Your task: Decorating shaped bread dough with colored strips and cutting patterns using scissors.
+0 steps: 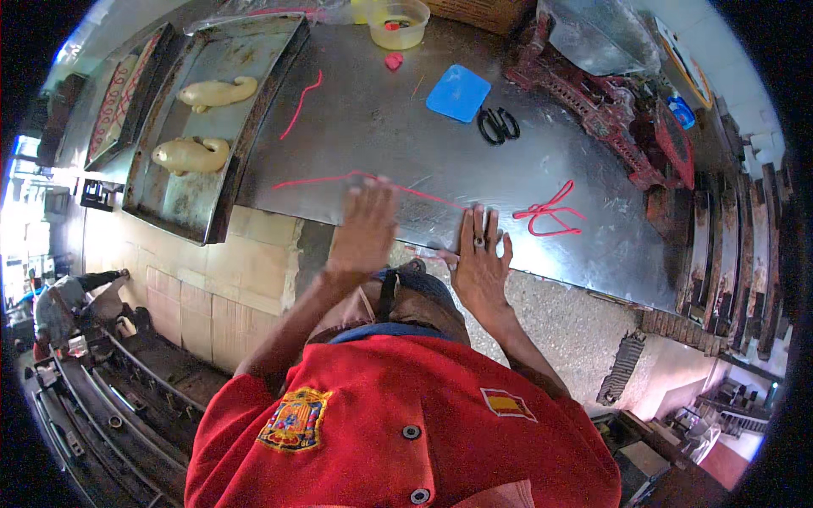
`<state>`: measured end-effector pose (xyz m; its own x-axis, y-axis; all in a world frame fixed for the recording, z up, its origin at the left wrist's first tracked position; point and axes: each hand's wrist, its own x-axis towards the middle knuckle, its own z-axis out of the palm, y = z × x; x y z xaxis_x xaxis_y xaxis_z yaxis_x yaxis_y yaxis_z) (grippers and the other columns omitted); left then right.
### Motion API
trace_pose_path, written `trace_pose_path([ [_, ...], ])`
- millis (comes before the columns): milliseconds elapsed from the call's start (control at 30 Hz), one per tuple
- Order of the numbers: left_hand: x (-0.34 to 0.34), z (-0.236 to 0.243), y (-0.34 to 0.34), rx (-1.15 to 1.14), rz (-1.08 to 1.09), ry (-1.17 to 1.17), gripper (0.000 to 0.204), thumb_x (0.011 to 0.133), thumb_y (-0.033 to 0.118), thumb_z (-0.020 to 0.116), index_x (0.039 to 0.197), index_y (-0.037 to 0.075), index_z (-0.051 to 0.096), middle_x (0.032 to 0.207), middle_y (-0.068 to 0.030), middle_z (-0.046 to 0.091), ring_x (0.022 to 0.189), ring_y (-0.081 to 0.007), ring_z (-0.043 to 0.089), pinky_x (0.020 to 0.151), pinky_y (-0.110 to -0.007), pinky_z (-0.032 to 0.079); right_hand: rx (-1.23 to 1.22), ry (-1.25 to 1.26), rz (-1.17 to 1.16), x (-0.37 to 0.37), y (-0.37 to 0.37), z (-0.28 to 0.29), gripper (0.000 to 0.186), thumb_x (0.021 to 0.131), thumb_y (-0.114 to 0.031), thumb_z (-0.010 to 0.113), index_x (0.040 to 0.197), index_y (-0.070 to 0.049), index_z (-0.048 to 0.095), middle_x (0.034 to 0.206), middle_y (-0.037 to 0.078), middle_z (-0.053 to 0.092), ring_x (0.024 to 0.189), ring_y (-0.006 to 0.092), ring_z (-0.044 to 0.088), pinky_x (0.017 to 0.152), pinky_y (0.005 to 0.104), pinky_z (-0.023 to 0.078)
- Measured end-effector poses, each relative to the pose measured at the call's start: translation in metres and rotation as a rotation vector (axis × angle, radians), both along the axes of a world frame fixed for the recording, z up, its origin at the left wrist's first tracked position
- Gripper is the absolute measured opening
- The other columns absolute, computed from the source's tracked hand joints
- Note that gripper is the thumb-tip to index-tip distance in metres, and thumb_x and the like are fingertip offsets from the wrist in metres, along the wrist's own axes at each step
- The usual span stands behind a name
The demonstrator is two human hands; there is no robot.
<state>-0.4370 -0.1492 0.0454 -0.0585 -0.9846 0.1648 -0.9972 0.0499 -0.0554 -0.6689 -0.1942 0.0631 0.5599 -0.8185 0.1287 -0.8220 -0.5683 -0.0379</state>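
Observation:
A long, thin pink-red strand (309, 180), which looks like dough, runs across the metal tabletop (356, 110). Flat over its middle lies my left hand (364, 229), palm down, fingers stretched and slightly blurred. My right hand (483, 262) rests at the strand's right end near the table's front edge, fingers extended, a ring on one of them. To its right is a loose bundle of similar strands (550, 216). Farther back lie a short strand (302, 103) and a small pink lump (393, 61). What is under either palm is hidden.
At left, a worn metal tray (284, 63) holds two pale curled dough shapes (190, 157). A blue flat scraper (458, 93) and black-handled scissors (498, 126) lie beyond my right hand. A dark red scale (593, 110) stands at right; a yellowish tub (398, 34) sits behind.

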Motion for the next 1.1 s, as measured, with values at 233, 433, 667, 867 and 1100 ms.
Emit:
trace_pose_path([
  [233,-0.031,0.003,-0.06,-0.049,-0.205,0.175,0.068,0.098,0.034,0.054,0.153,-0.002,0.032,0.158,-0.0221,0.034,0.148,-0.0357,0.03,0.124,-0.049,0.016,-0.036,-0.042,-0.024,0.014,-0.039,0.009,0.074,0.098,-0.051,0.05,0.15,0.0,0.04,0.159,0.017,0.035,0.15,0.0376,0.025,0.115,0.0591,0.02],
  [433,-0.016,-0.001,-0.034,-0.004,-0.185,0.16,0.057,0.103,0.032,0.044,0.148,-0.001,0.039,0.154,-0.0185,0.041,0.144,-0.0322,0.037,0.122,-0.049,0.023,-0.014,0.081,0.003,-0.007,-0.014,0.003,0.082,0.095,-0.057,0.052,0.151,0.0,0.037,0.16,0.017,0.032,0.15,0.0377,0.024,0.116,0.0579,0.018],
  [667,-0.011,0.0,-0.034,-0.031,-0.197,0.104,0.059,0.101,0.033,0.049,0.153,0.006,0.036,0.156,-0.0181,0.039,0.144,-0.0357,0.037,0.122,-0.05,0.022,0.028,0.023,0.004,-0.007,-0.016,-0.001,0.082,0.093,-0.057,0.054,0.15,0.001,0.039,0.158,0.02,0.035,0.149,0.0395,0.025,0.116,0.0594,0.018],
  [867,-0.025,0.002,-0.061,-0.094,-0.159,0.087,0.059,0.1,0.033,0.049,0.151,0.007,0.039,0.155,-0.0178,0.04,0.143,-0.0356,0.036,0.122,-0.053,0.018,-0.07,0.018,-0.017,0.0,-0.041,0.012,0.081,0.093,-0.055,0.056,0.149,0.001,0.04,0.157,0.017,0.038,0.148,0.0389,0.027,0.115,0.0599,0.021],
  [1100,-0.044,0.014,-0.021,-0.036,-0.22,0.207,0.06,0.1,0.033,0.049,0.152,0.004,0.037,0.156,-0.0202,0.037,0.147,-0.0379,0.031,0.123,-0.051,0.015,0.114,-0.021,0.037,-0.017,-0.009,0.019,0.073,0.1,-0.047,0.052,0.154,-0.001,0.033,0.162,0.015,0.031,0.151,0.038,0.023,0.114,0.0581,0.018],
])
